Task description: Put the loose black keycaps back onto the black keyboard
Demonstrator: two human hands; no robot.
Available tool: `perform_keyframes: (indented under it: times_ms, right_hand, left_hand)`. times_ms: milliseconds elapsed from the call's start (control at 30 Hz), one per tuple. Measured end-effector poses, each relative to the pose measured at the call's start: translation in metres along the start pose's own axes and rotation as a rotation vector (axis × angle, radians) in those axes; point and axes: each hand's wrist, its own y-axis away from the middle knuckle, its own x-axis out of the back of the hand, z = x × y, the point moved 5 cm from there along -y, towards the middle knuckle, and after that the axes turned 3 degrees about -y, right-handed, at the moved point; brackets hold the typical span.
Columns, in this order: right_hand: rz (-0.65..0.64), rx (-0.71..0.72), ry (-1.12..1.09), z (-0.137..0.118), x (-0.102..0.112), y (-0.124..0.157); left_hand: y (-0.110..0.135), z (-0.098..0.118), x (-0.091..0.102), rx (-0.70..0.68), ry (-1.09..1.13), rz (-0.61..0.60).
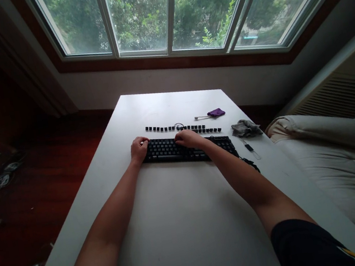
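A black keyboard [169, 149] lies across the far half of a white table [177, 222]. My left hand [139, 149] rests on the keyboard's left end with its fingers curled over the edge. My right hand [189, 137] sits on the keys near the middle, fingers bent down onto them; what they pinch, if anything, is hidden. Just behind the keyboard runs a row of several loose black keycaps [183, 128]. A small wire tool [178, 125] lies among them.
A purple cloth [216, 112] with a thin brush beside it lies at the back right. A grey rag [246, 128] and a small black-handled tool [249, 148] sit right of the keyboard. Its cable [250, 163] trails off the right. A bed [335, 158] adjoins the table.
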Motion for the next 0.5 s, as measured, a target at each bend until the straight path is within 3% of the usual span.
perform_keyframes:
  times_ms: [300, 500]
  right_hand:
    - [-0.011, -0.152, -0.033, 0.001, -0.001, -0.004]
    - [0.022, -0.063, 0.176, -0.018, 0.002, 0.002]
  left_hand:
    - [0.001, 0.001, 0.001, -0.005, 0.002, 0.009]
    - [0.0, 0.002, 0.0, 0.005, 0.001, -0.002]
